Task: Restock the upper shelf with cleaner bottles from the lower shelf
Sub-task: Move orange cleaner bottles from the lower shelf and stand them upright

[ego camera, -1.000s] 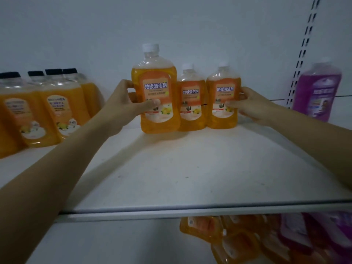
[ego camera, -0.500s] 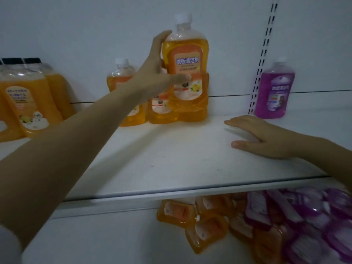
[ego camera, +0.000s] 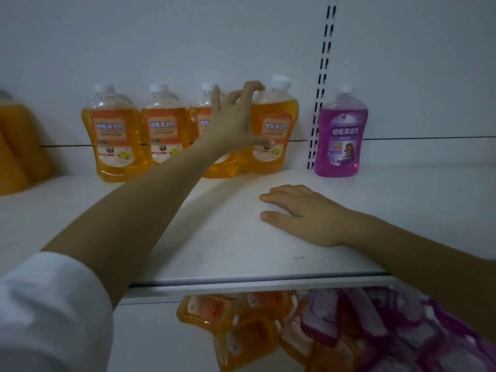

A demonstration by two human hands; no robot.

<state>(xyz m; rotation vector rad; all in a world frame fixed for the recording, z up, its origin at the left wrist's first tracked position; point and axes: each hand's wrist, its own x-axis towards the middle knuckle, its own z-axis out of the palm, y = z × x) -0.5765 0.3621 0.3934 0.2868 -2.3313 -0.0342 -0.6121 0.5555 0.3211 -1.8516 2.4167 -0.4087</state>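
Four orange cleaner bottles with white caps stand in a row at the back of the white upper shelf (ego camera: 230, 245). My left hand (ego camera: 236, 124) reaches to the rightmost orange bottle (ego camera: 280, 130), which stands on the shelf. Its thumb lies on the label and a curled finger hooks over the bottle's shoulder, while the other fingers are splayed. The hand hides part of the third bottle (ego camera: 200, 122). My right hand (ego camera: 303, 213) lies flat, palm down, on the shelf in front, holding nothing. On the lower shelf, orange bottles (ego camera: 241, 334) and purple bottles (ego camera: 375, 328) lie in a heap.
A purple cleaner bottle (ego camera: 341, 135) stands just right of the slotted upright (ego camera: 320, 84) on the back wall. Larger orange bottles (ego camera: 18, 151) stand at the far left. The shelf's metal front edge (ego camera: 255, 284) runs across below my right hand.
My left hand has brought the orange bottle down from the air and stood it at the right end of the row. The view has shifted right. My right hand stays flat on the shelf.
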